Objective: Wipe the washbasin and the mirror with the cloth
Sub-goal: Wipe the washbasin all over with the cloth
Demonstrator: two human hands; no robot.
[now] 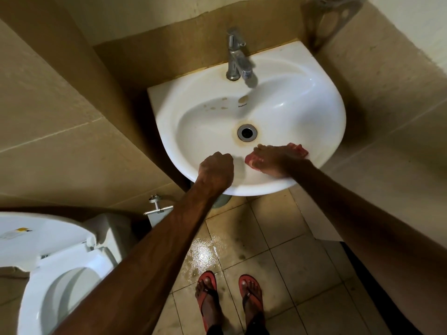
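Note:
A white washbasin (302,97) hangs in a tiled corner, with brown stains near its drain (247,132) and below the chrome tap (237,56). My right hand (278,158) lies flat on a red cloth (298,149) and presses it against the basin's near right rim. The cloth shows at both ends of the hand. My left hand (216,169) is closed in a fist resting on the front rim, to the left of the cloth, holding nothing. No mirror is in view.
An open white toilet (60,274) stands at the lower left, close to my left arm. The tiled floor (242,238) under the basin is wet and shiny. My feet in red sandals (228,298) stand below. A metal bracket (331,15) hangs in the upper right corner.

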